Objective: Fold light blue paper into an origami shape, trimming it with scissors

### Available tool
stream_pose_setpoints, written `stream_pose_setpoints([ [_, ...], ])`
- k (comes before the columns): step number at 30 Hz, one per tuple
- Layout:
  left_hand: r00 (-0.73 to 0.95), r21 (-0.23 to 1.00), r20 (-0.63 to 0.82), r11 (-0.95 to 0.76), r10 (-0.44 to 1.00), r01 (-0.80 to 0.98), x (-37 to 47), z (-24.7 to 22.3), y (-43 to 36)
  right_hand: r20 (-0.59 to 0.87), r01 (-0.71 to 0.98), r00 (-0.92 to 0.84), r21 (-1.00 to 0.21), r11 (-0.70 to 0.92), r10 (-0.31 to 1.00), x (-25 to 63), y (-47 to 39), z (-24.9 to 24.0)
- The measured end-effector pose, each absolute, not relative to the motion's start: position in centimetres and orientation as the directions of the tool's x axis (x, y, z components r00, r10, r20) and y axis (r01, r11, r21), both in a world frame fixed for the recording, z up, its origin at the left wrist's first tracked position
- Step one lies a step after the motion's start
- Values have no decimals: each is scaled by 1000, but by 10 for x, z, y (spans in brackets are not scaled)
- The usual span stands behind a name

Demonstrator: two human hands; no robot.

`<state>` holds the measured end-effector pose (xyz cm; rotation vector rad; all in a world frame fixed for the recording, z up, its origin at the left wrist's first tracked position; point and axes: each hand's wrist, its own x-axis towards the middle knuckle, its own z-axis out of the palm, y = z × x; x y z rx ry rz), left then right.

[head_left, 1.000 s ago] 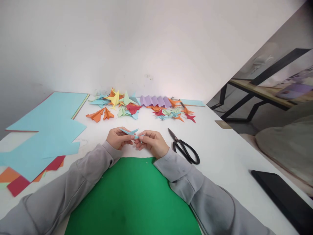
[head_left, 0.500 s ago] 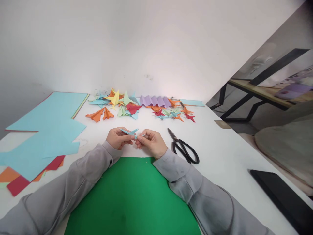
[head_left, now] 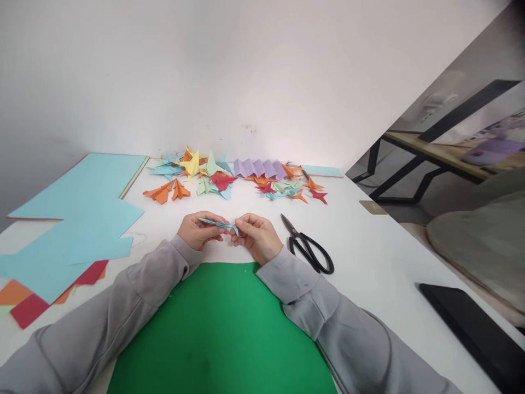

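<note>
A small light-blue folded paper figure (head_left: 217, 222) is held between both hands, just above the white table. My left hand (head_left: 199, 230) pinches its long, narrow side, which points left. My right hand (head_left: 257, 234) grips the other end, where a short flap angles down by the fingertips. Part of the figure is hidden by the fingers. Beneath my forearms lies a green sheet (head_left: 221, 328). Black-handled scissors (head_left: 307, 245) rest to the right of my right hand, blades pointing away.
Folded paper shapes (head_left: 213, 172) in several colours lie along the wall, beside a pleated purple paper strip (head_left: 260, 169). Light-blue sheets (head_left: 94, 219) cover the table's left side, over red and orange pieces (head_left: 30, 310). At right sits a black flat object (head_left: 471, 328).
The blue figure has turned: its spread points now look pressed together into a narrow strip, and a flap now hangs at the right fingertips. Both hands stay in nearly the same place.
</note>
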<state>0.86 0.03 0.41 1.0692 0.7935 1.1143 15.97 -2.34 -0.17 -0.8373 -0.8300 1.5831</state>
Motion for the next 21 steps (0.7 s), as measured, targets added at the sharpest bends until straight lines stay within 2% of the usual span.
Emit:
stream_pose_setpoints([
  [8, 236, 969, 239, -214, 942, -127, 5, 6, 3, -117, -473, -133, -865, -167, 984, 159, -22, -2],
  [21, 291, 942, 330, -293, 898, -163, 5, 6, 0, -172, -467, -97, -862, -197, 980, 158, -21, -2],
])
